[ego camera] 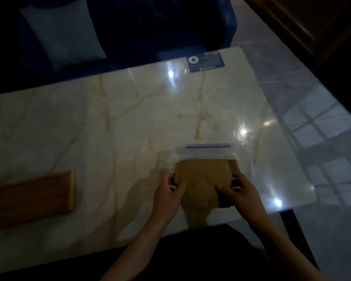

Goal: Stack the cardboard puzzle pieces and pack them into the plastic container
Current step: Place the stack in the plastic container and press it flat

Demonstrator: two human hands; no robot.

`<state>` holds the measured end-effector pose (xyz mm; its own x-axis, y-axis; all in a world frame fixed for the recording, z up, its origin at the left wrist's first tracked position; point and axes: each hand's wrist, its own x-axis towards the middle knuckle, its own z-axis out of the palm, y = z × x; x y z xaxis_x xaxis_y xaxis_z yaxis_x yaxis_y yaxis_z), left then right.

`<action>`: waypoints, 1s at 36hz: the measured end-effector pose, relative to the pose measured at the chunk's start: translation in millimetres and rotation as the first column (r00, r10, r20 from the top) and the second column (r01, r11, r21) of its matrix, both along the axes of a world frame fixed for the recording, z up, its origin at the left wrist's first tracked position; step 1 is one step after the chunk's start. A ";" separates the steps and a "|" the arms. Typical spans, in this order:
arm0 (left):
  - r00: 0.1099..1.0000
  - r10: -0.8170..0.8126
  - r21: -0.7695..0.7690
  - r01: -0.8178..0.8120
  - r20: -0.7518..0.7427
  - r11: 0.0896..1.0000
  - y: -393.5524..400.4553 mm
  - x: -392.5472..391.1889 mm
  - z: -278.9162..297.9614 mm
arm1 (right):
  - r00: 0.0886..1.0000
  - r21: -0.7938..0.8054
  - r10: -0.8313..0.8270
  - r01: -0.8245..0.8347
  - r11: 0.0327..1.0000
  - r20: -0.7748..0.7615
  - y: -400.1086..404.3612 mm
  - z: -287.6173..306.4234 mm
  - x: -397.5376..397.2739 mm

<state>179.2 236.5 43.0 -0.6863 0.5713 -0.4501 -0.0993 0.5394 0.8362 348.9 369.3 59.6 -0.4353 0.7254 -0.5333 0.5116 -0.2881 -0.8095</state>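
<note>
A stack of brown cardboard puzzle pieces (205, 175) lies near the table's front edge. Its far part sits inside a clear plastic zip bag (208, 153) with a blue-purple strip along its far end. The near part of the stack sticks out toward me. My left hand (167, 192) grips the stack's left edge with thumb on top. At the right edge, my right hand (239, 189) holds the stack, its thumb pressing on the cardboard. Where the bag's near opening lies is hard to make out in the dim light.
The marble table (109, 122) holds a wooden tray (33, 196) at the front left and a dark card (206, 61) at the far right. A dark blue sofa with a pale cushion (63, 32) stands behind the table. The table's right edge drops to a tiled floor.
</note>
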 end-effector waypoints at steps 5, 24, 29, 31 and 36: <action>0.999 -0.010 -0.070 0.007 -0.050 0.998 36.5 0.1 -1.3 | 0.997 0.068 0.029 -0.034 0.997 0.067 28.1 -11.0 -2.6; 0.885 -0.425 -0.723 0.166 -0.191 0.671 87.8 8.2 -16.1 | 0.825 0.183 0.300 -0.428 0.885 0.480 51.3 -36.4 -33.2; 0.877 -0.438 -0.725 0.170 -0.198 0.668 88.9 7.9 -17.5 | 0.756 0.158 0.331 -0.493 0.855 0.564 52.7 -35.0 -32.6; 0.874 -0.448 -0.725 0.183 -0.190 0.664 88.7 7.7 -17.5 | 0.729 0.150 0.350 -0.524 0.838 0.588 53.8 -36.0 -32.3; 0.885 -0.440 -0.745 0.188 -0.154 0.640 91.4 9.3 -15.6 | 0.694 0.121 0.388 -0.563 0.817 0.607 58.7 -34.8 -33.4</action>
<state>188.5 327.9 27.4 -0.6920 0.3833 -0.6117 0.3700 0.9159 0.1554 315.5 428.0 24.8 -0.4712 0.6509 -0.5952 0.8805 0.3077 -0.3606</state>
